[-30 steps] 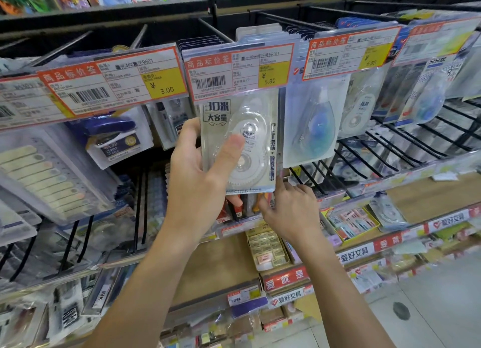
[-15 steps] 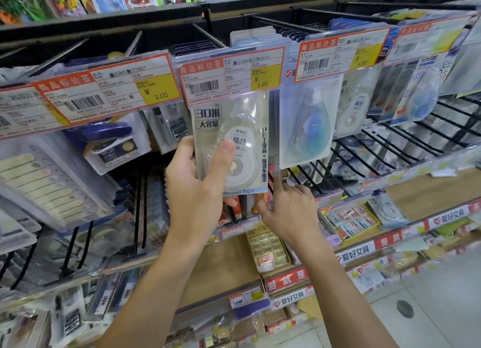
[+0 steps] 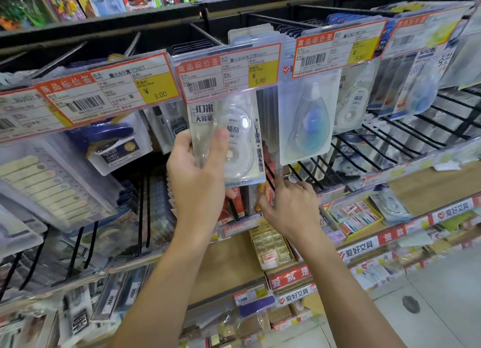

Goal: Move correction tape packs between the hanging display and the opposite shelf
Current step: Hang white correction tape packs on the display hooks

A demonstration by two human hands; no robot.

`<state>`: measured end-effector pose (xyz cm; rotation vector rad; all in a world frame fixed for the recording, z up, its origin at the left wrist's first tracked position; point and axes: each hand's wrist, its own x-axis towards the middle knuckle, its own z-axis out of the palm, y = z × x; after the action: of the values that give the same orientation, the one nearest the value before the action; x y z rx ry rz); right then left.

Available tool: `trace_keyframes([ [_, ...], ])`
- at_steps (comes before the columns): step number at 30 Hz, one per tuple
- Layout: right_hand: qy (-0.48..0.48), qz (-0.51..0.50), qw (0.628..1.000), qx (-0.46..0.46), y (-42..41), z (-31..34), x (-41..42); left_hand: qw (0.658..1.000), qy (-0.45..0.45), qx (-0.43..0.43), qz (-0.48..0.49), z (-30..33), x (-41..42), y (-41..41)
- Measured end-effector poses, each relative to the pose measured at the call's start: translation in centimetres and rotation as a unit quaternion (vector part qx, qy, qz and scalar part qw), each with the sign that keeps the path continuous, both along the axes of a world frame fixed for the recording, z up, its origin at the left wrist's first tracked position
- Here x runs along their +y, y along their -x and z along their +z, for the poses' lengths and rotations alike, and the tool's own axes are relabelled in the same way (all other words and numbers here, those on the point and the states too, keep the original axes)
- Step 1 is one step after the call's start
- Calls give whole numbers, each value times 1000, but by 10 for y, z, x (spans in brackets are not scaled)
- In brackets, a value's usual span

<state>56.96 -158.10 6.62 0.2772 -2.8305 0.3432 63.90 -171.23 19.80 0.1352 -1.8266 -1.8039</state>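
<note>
Black wire hanging display rack, packs on pegs behind orange-bordered price tags. Front pack on the 5.80 peg: clear plastic blister pack with white round correction tape. Left hand pinches its left edge, thumb across the front. Right hand just below, fingers spread, gripping nothing. Likely light, stiff, slick; take it by the flat card edge, not the bubble.
</note>
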Motion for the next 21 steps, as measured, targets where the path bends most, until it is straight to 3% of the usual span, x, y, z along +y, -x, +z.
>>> trace_keyframes([
  [5,13,-3,1000,18,0,-1,0,999,-35,-11,2,-11,1,13],
  [13,20,-7,999,26,0,-1,-1,1000,-13,-4,27,-18,-11,32],
  [21,26,-16,999,45,-1,-4,-1,994,0,56,98,-31,-13,46],
])
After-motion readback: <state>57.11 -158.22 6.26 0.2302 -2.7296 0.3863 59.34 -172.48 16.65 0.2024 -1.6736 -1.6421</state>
